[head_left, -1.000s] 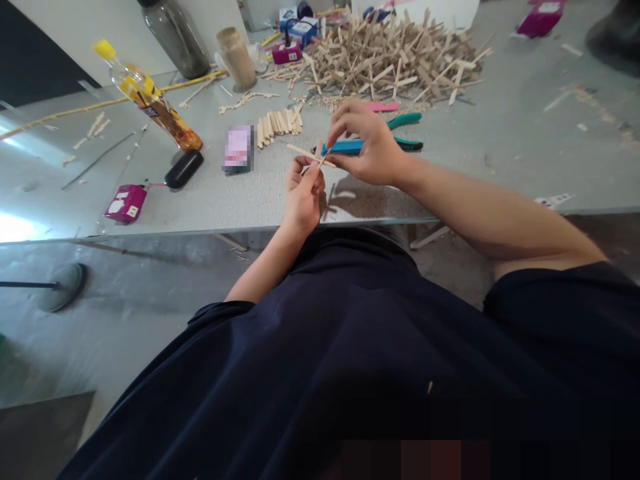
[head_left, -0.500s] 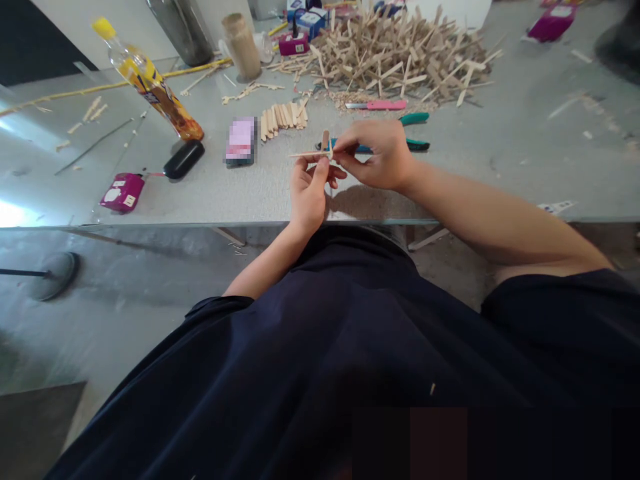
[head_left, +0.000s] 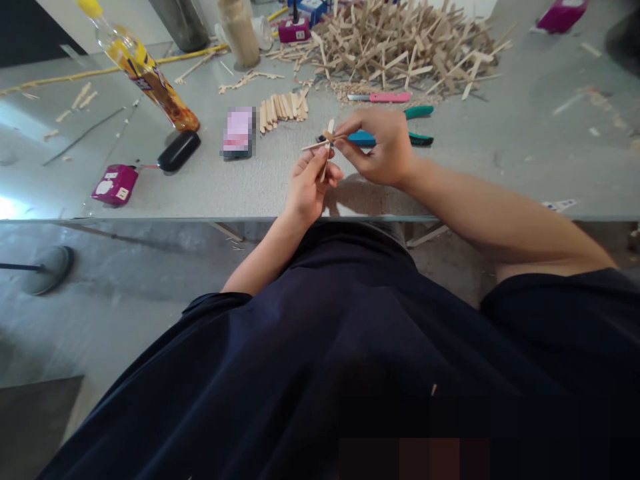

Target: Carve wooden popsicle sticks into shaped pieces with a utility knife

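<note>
My left hand (head_left: 304,188) pinches a small piece made of thin flat wooden sticks (head_left: 331,125) that cross one another, held just above the table's front part. From the right, my right hand (head_left: 384,145) has thumb and forefinger closed at the crossing point of these sticks. How the sticks join there is too small to tell. Partly hidden behind my right hand lie pliers (head_left: 419,112) with teal handles. A pink-handled knife (head_left: 390,97) rests just beyond them. Left of the knife is a row of short wooden sticks (head_left: 283,111).
A large heap of crossed wooden pieces (head_left: 400,47) covers the back of the table. On the left stand a yellow-capped bottle (head_left: 150,83) and a jar (head_left: 239,33). A blurred-out flat device (head_left: 239,132), a black oval object (head_left: 179,151) and a purple box (head_left: 115,185) lie nearer.
The crossed sticks have turned in my fingers, with one now pointing up and down through my left hand's grip. Both hands stay together. The view has shifted slightly.
</note>
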Action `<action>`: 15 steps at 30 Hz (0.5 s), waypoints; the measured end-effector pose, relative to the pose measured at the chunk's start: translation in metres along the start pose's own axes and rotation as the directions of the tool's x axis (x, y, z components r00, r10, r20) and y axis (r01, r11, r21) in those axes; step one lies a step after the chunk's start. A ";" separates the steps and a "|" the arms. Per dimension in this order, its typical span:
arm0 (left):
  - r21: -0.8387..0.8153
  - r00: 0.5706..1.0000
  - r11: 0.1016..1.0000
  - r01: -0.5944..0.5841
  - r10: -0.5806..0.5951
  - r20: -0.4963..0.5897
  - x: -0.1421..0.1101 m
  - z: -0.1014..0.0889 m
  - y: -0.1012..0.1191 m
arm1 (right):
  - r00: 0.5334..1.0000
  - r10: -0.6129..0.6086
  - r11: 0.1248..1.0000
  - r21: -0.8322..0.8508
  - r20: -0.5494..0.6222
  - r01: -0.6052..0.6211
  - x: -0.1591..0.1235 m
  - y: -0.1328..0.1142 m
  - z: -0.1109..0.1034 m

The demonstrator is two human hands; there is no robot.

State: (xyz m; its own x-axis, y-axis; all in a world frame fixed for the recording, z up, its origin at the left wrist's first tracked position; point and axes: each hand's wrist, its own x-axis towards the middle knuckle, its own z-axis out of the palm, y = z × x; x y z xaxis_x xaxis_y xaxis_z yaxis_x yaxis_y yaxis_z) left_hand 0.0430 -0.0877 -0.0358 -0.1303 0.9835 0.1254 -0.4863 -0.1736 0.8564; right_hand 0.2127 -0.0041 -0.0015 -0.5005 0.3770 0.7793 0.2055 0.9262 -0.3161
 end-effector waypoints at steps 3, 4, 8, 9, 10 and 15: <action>-0.027 0.999 0.999 -0.036 0.036 0.008 0.002 -0.001 -0.002 | 1.000 0.024 0.999 0.025 -0.018 -0.024 -0.002 -0.003 0.001; -0.033 0.999 0.998 -0.045 0.045 0.012 0.002 -0.001 -0.002 | 0.999 0.021 0.999 0.040 -0.038 -0.019 -0.003 -0.003 0.002; -0.033 0.997 0.998 -0.050 0.052 0.051 0.001 -0.003 -0.004 | 0.995 0.017 0.999 0.047 -0.098 -0.012 -0.003 -0.004 0.005; -0.027 0.997 0.998 -0.051 0.052 0.060 0.001 -0.004 -0.004 | 0.994 0.017 0.999 0.037 -0.107 -0.013 -0.003 -0.004 0.005; -0.017 0.996 0.999 -0.051 0.052 0.067 0.000 -0.004 -0.005 | 0.993 0.015 0.999 0.031 -0.119 -0.011 -0.003 -0.003 0.005; -0.010 0.996 0.999 -0.046 0.047 0.081 -0.001 -0.003 -0.003 | 0.996 0.032 0.997 0.070 -0.082 -0.026 -0.003 0.003 0.005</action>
State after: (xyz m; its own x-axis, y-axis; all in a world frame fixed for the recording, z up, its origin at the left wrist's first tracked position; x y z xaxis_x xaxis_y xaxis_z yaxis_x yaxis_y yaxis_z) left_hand 0.0424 -0.0884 -0.0403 -0.0828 0.9752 0.2054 -0.4884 -0.2194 0.8446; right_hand 0.2109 -0.0030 -0.0074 -0.4230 0.4049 0.8106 0.1591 0.9139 -0.3735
